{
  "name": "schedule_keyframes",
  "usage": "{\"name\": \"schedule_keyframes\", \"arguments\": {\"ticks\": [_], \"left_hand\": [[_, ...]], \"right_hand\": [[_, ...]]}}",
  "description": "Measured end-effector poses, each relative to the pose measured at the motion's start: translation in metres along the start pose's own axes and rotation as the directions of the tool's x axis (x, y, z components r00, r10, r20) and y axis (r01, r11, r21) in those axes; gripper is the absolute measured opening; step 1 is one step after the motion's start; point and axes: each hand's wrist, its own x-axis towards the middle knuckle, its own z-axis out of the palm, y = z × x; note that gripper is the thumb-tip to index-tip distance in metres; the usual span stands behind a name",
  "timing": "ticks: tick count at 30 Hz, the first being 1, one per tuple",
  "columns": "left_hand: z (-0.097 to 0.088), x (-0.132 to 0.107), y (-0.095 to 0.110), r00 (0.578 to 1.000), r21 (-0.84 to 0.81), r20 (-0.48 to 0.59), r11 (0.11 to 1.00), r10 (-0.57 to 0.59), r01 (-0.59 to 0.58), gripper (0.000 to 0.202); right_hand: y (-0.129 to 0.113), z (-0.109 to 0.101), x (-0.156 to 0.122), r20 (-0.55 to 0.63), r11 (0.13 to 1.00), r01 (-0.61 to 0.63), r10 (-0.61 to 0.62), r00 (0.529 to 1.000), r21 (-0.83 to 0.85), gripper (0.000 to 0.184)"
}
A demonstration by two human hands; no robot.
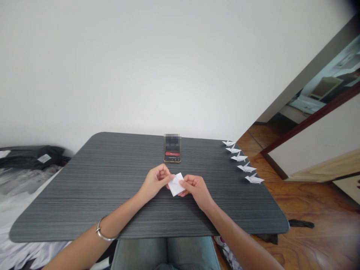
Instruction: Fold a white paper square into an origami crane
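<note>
A small folded white paper (176,183) is held just above the dark grey striped table (98,187), near its middle. My left hand (156,182) pinches the paper's left edge with curled fingers. My right hand (195,187) pinches its right edge. A silver bangle (102,231) sits on my left wrist.
A phone (172,150) lies flat beyond my hands, its screen lit. Several white folded paper cranes (243,162) line the table's right edge. Bedding and a dark bag (28,157) lie at the left. Wooden floor and an open doorway are at the right.
</note>
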Motion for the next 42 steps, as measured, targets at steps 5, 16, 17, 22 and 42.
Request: {"name": "schedule_keyframes", "arguments": {"ticks": [5, 16, 17, 22, 42], "left_hand": [[-0.001, 0.001, 0.002, 0.999, -0.077, 0.018, 0.996, -0.034, 0.035, 0.027], [0.0, 0.0, 0.004, 0.998, -0.075, -0.012, 0.995, -0.068, 0.067, 0.028], [0.0, 0.0, 0.004, 0.998, -0.073, -0.011, 0.995, -0.068, 0.067, 0.028], [-0.002, 0.001, -0.002, 0.995, -0.027, 0.045, 0.995, -0.093, 0.094, 0.026], [-0.005, -0.001, 0.005, 1.0, 0.188, -0.003, 0.982, 0.018, -0.017, 0.03]], "right_hand": [[0.0, 0.0, 0.0, 0.002, 1.0, 0.026, -0.026, 1.0, -0.014, 0.028], [0.003, 0.001, -0.001, 0.015, 0.998, 0.046, -0.045, 0.999, -0.053, 0.026], [0.004, 0.0, 0.0, 0.017, 0.997, 0.048, -0.047, 0.999, -0.055, 0.026], [0.005, 0.0, 0.0, 0.036, 0.994, 0.072, -0.069, 0.997, -0.078, 0.025], [-0.002, -0.007, -0.001, -0.037, 0.998, 0.06, -0.059, 0.998, 0.032, 0.027]]}}
